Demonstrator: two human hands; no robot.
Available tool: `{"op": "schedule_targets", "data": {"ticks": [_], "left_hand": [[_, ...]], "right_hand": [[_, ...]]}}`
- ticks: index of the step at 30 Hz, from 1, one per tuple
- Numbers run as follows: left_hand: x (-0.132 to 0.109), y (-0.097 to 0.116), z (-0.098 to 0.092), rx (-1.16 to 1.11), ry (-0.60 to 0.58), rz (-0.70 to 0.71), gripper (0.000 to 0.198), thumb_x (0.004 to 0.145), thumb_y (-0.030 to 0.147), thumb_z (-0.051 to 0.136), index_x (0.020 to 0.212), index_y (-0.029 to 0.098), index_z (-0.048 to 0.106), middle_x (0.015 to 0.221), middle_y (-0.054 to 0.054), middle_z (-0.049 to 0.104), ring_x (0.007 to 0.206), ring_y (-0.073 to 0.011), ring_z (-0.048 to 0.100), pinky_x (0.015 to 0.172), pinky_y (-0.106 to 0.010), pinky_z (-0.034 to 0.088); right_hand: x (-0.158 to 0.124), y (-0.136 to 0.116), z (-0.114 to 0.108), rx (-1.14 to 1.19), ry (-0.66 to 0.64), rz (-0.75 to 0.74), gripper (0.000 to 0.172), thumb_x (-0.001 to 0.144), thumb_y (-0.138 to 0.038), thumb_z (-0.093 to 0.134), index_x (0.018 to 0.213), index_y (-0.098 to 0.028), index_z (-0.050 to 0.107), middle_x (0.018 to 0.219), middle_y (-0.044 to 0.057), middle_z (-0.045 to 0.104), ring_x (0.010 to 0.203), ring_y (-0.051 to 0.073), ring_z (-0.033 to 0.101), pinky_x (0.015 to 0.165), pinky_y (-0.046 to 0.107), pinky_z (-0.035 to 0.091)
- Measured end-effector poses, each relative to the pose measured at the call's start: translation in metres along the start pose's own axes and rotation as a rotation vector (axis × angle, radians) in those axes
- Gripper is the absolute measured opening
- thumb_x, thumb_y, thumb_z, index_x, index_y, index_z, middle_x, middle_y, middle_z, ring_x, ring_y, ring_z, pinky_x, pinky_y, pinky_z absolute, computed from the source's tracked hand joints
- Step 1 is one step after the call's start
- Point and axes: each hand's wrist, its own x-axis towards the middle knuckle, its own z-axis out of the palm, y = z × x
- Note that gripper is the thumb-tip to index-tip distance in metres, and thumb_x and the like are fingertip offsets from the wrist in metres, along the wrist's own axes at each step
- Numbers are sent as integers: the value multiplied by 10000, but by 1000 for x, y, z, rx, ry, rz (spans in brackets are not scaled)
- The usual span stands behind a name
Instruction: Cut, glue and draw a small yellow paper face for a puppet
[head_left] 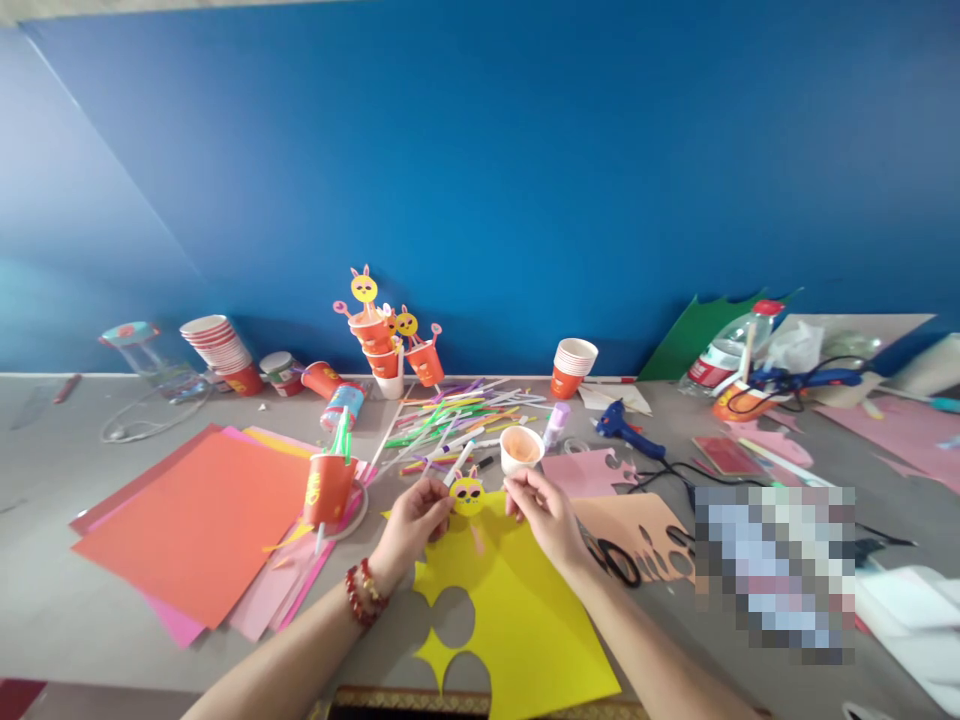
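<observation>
A small yellow paper rabbit face (468,497) with pink ears and dark eyes is upright above a yellow paper sheet (532,610) with round holes cut along its left side. My left hand (415,525) pinches at the face's left edge. To the right of the face, my right hand (546,518) is closed, thumb and fingers together; whatever it may hold is hidden. Just beyond the right fingertips stands a white-rimmed paper cup (522,452). Black-handled scissors (619,562) lie by the right forearm, partly covered.
Orange and pink paper (202,520) lies at left beside a red cup (328,490). Coloured sticks (450,415) are heaped in the middle. Decorated rabbit cups (371,340) stand behind. A blue glue gun (628,430), its cable and a bottle (735,350) are at right.
</observation>
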Motion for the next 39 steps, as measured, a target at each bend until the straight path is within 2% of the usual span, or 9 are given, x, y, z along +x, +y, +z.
{"op": "schedule_targets", "data": {"ticks": [4, 8, 11, 14, 18, 23, 26, 29, 39], "left_hand": [[0, 6, 1, 17, 14, 19, 379, 728, 491, 747, 784, 186, 529, 572, 54, 549, 414, -60, 437, 415, -172, 291], [-2, 19, -5, 63, 14, 48, 317, 725, 406, 755, 828, 174, 565, 681, 17, 622, 480, -73, 497, 462, -191, 375], [-2, 28, -14, 111, 20, 75, 265, 752, 357, 733, 863, 164, 588, 686, 17, 620, 500, -79, 505, 489, -201, 401], [-2, 33, -24, 154, 44, 104, 245, 784, 346, 705, 914, 167, 600, 709, 11, 622, 533, -96, 532, 514, -215, 427], [-7, 28, -40, 220, 80, 119, 241, 778, 348, 709, 926, 186, 609, 747, -2, 638, 579, -128, 571, 530, -230, 450], [-23, 17, -54, 328, 135, 139, 202, 747, 326, 734, 864, 211, 616, 733, -3, 642, 676, -172, 613, 587, -242, 472], [-32, 14, -58, 471, 145, 206, 163, 784, 313, 700, 893, 222, 621, 772, -10, 656, 711, -184, 628, 642, -258, 480], [-38, 13, -61, 581, 157, 250, 127, 824, 298, 654, 920, 233, 604, 778, -4, 651, 685, -182, 619, 629, -254, 463], [-37, -2, -73, 670, 155, 230, 117, 843, 229, 600, 959, 231, 582, 774, -5, 652, 710, -197, 637, 649, -269, 468]], "right_hand": [[5, -1, -4, 33, 75, -12, 401, 883, -601, 599, 822, -205, 607, 600, -7, 575, 574, 160, 561, 532, 259, 455], [1, -29, -16, 48, 76, -26, 351, 886, -548, 623, 802, -208, 596, 653, 14, 611, 616, 164, 570, 567, 266, 479], [-12, -56, -28, -13, -62, -19, 294, 922, -479, 598, 801, -211, 599, 711, 29, 635, 636, 166, 575, 592, 270, 485], [-33, -66, -35, -189, -177, -29, 254, 947, -427, 576, 806, -221, 620, 735, 28, 630, 657, 173, 576, 584, 263, 471], [-68, -50, -37, -440, -207, -134, 216, 946, -310, 575, 744, -243, 613, 729, 33, 643, 689, 200, 602, 622, 289, 479], [-96, -22, -38, -644, -233, -293, 177, 947, -196, 517, 806, -248, 611, 802, 61, 676, 774, 240, 644, 708, 341, 506], [-101, -12, -37, -678, -225, -327, 162, 949, -166, 504, 851, -248, 603, 829, 63, 685, 803, 245, 659, 734, 349, 515], [-102, -7, -35, -700, -216, -349, 153, 952, -159, 495, 874, -248, 591, 841, 63, 687, 809, 247, 662, 743, 358, 521], [-105, 4, -33, -760, -193, -408, 135, 927, -136, 522, 924, -249, 595, 929, 74, 698, 891, 264, 678, 784, 381, 530]]}}
